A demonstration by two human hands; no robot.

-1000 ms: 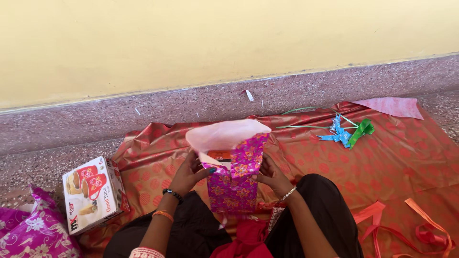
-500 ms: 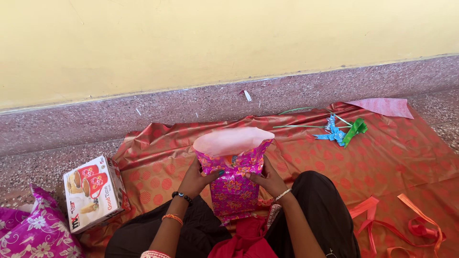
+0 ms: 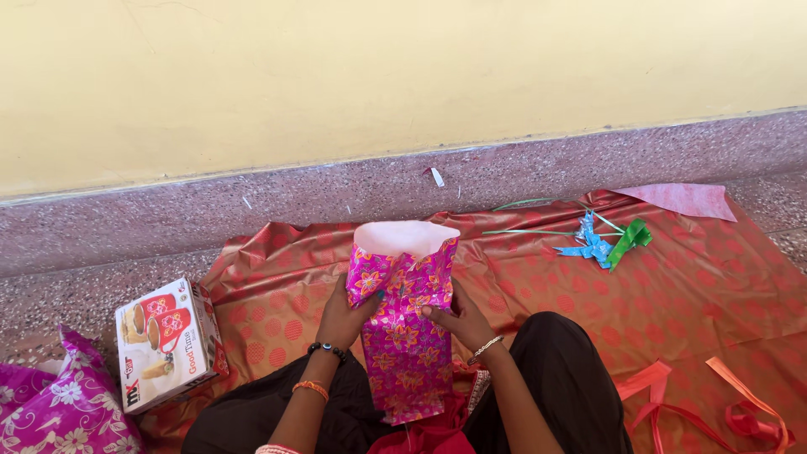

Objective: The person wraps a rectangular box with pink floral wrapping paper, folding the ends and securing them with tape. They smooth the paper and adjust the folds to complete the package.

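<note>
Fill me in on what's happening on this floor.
A person seated on the floor holds an upright box wrapped in pink floral paper, left hand and right hand pressing the side folds at its open top. It stands on a red dotted wrapping sheet. A printed carton lies left; blue and green ribbon bows lie right.

Glossy floral wrapping paper (image 3: 403,336), shiny orange sheet (image 3: 714,277), seemingly rough speckled stone floor (image 3: 126,227).

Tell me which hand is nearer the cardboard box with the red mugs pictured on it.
Left. The left hand grips the wrapped parcel's side facing the box; the right hand holds the far side.
</note>
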